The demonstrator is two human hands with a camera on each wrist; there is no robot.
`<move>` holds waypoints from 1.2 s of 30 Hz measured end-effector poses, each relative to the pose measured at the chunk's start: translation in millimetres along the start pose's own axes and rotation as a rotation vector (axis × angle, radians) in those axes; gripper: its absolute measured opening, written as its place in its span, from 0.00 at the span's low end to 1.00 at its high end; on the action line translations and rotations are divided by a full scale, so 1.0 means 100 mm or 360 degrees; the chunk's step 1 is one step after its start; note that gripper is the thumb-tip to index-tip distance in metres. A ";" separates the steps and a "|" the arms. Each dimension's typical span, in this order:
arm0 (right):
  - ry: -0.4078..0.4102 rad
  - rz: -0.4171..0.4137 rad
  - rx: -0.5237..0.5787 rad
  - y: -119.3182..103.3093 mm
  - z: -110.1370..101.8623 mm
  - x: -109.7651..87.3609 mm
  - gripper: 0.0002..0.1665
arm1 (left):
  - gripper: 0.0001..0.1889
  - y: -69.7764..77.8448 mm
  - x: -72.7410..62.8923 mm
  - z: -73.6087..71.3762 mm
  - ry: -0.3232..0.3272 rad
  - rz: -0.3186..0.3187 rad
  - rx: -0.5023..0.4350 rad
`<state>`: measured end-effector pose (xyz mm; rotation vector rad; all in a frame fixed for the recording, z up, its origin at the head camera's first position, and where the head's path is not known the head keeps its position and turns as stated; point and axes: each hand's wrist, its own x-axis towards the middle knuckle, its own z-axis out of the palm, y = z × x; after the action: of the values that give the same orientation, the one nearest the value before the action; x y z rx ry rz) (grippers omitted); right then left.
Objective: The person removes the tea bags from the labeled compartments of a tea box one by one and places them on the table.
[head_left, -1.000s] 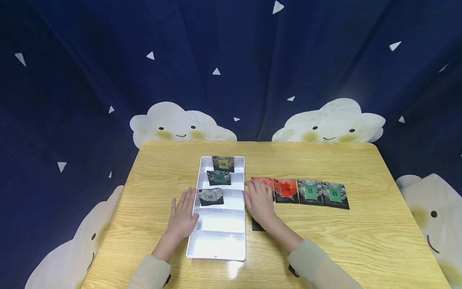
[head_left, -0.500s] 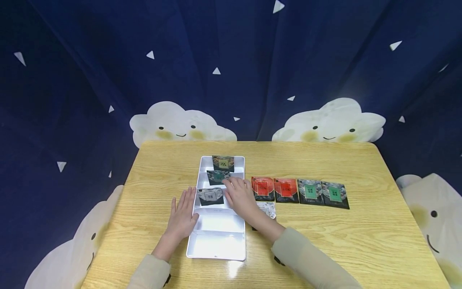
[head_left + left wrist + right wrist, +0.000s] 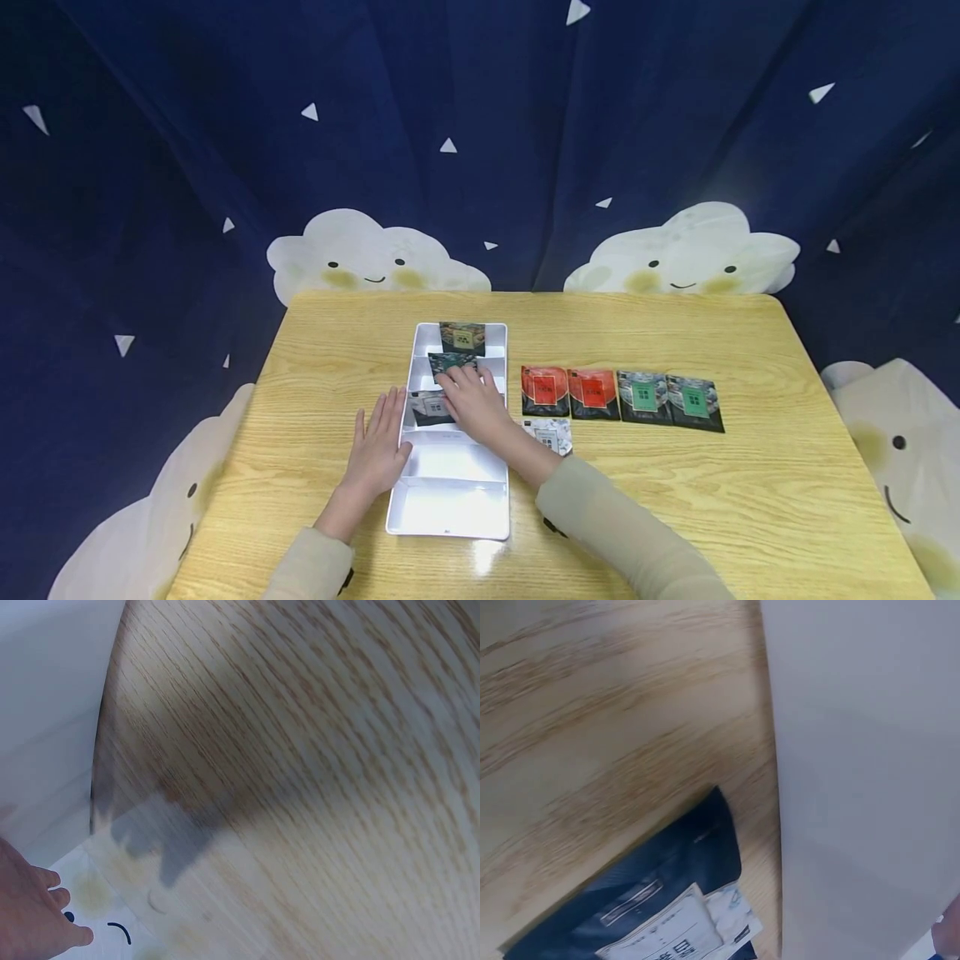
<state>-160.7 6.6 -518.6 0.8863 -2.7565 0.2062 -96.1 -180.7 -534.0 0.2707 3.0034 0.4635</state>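
Observation:
A white tray [image 3: 448, 508] with several compartments lies on the wooden table. My left hand [image 3: 378, 446] rests against its left side, fingers straight; the left wrist view shows part of the left hand [image 3: 30, 915] beside the tray's wall [image 3: 52, 712]. My right hand [image 3: 476, 407] reaches over the tray's right rim. Its fingertips are at the lower edge of a green-labelled sachet [image 3: 442, 362], and its thumb overlaps a grey-and-black sachet [image 3: 429, 406] standing in the compartment nearer me. I cannot tell whether it pinches either. A yellow-labelled sachet [image 3: 462, 337] leans in the farthest compartment.
Right of the tray lie two red sachets [image 3: 545, 390] and two with green labels [image 3: 643, 397] in a row. A white-and-black sachet [image 3: 551, 433] lies below them, partly hidden by my forearm. A dark blue curtain [image 3: 480, 100] with clouds hangs behind the table.
My right hand has moved left from the red sachets across the tray's rim to the sachets inside, uncovering the red ones. My left hand has stayed against the tray.

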 end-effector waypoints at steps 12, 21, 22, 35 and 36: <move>-0.0015 -0.0057 -0.0048 -0.07 0.07 0.12 0.12 | 0.41 -0.02 0.00 -0.01 -0.0005 0.0001 0.0008; -0.0042 -0.0050 -0.0081 -0.07 0.11 0.13 0.09 | 0.40 0.00 0.00 -0.01 0.0003 0.0002 0.0019; -0.0051 -0.0052 -0.0087 -0.07 0.11 0.13 0.09 | 0.40 0.00 0.00 -0.01 -0.0003 0.0000 0.0017; -0.0067 -0.0056 -0.0108 -0.07 0.09 0.11 0.17 | 0.40 0.00 0.00 -0.01 -0.0022 -0.0011 -0.0001; -0.0068 -0.0056 -0.0110 -0.07 0.09 0.10 0.17 | 0.40 0.00 0.00 -0.01 -0.0018 -0.0010 -0.0003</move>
<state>-166.5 -6.2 -524.1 0.9312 -2.7664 0.0857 -96.2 -180.6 -532.9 0.2623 2.9917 0.4624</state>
